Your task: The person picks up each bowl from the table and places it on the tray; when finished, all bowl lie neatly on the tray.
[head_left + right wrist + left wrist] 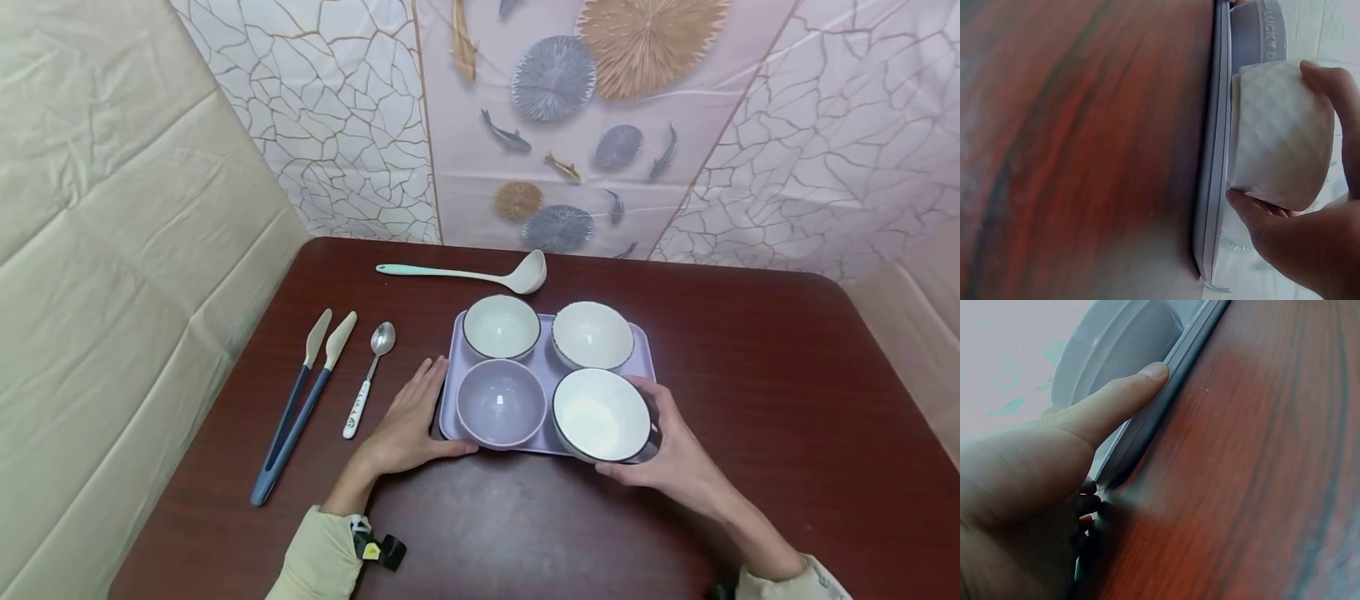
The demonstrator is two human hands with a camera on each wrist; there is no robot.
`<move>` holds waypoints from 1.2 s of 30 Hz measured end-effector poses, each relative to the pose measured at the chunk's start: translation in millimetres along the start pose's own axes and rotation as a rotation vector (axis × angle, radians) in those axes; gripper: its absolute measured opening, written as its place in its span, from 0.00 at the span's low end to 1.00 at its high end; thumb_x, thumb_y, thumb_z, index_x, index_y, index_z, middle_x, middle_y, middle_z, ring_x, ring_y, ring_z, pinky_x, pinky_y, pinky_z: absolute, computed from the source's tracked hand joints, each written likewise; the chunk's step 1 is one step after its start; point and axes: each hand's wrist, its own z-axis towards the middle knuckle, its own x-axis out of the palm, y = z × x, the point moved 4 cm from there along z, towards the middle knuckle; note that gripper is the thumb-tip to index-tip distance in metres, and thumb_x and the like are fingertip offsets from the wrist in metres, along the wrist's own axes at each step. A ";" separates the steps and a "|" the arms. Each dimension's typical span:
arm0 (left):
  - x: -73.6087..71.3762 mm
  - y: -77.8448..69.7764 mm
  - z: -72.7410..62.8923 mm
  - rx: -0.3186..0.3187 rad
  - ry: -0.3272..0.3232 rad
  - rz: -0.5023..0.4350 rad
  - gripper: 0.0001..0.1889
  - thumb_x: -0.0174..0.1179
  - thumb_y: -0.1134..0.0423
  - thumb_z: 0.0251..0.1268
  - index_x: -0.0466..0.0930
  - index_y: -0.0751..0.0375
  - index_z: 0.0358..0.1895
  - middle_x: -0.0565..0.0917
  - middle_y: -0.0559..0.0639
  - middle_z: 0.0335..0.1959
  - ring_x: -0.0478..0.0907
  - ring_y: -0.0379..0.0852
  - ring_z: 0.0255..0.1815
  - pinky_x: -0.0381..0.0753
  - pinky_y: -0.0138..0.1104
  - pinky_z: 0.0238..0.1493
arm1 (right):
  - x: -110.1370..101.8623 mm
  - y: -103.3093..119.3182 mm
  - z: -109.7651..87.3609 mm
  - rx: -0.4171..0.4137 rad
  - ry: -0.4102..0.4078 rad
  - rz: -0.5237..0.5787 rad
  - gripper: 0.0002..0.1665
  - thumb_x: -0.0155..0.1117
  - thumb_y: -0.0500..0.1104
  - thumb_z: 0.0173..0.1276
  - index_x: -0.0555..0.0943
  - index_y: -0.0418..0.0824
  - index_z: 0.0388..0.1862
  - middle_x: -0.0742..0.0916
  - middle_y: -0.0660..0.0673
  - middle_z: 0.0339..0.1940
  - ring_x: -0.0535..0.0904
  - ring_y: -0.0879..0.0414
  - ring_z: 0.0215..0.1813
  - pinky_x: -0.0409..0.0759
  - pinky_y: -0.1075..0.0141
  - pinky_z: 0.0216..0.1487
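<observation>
In the head view a lilac tray [550,322] bears several bowls in two rows. My right hand [678,462] grips the white bowl with a dark rim [602,414] at the front right. The right wrist view shows the diamond pattern on this bowl's side [1285,131], with thumb and fingers spread round it, close over the tray. My left hand [405,425] lies at the tray's front left corner, fingers extended along its left side. Its straight thumb [1125,400] touches the front edge. Nearest to that hand sits a lilac bowl [501,403].
Two white bowls, one at back left [501,327] and one at back right [592,335], fill the tray's far row. Behind it lies a ladle [480,274] with a green handle end. Left of the tray are a spoon [367,383] and blue-handled tongs [300,412].
</observation>
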 end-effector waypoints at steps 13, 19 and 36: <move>-0.3 0.2 -0.1 -0.007 0.001 -0.005 0.66 0.70 0.32 0.46 0.42 0.64 0.79 0.47 0.56 0.79 0.37 0.51 0.79 0.45 0.52 0.73 | 1.9 -2.1 2.5 0.000 -0.021 0.004 0.69 0.89 0.41 0.36 0.55 0.49 0.74 0.71 0.47 0.66 0.66 0.57 0.64 0.62 0.78 0.59; -1.3 -1.2 -0.1 0.000 -0.006 -0.005 0.66 0.71 0.33 0.45 0.42 0.65 0.78 0.47 0.58 0.79 0.38 0.53 0.79 0.46 0.53 0.72 | 2.4 -2.4 3.4 -0.005 -0.017 0.010 0.69 0.88 0.40 0.37 0.54 0.50 0.75 0.70 0.46 0.67 0.65 0.56 0.65 0.61 0.77 0.60; 1.4 2.3 0.0 -0.009 0.008 -0.004 0.66 0.70 0.31 0.45 0.41 0.63 0.79 0.46 0.56 0.79 0.37 0.51 0.79 0.44 0.51 0.73 | 1.8 -9.2 6.4 -0.027 0.005 -0.037 0.70 0.88 0.43 0.38 0.52 0.47 0.75 0.68 0.44 0.68 0.64 0.55 0.65 0.59 0.78 0.59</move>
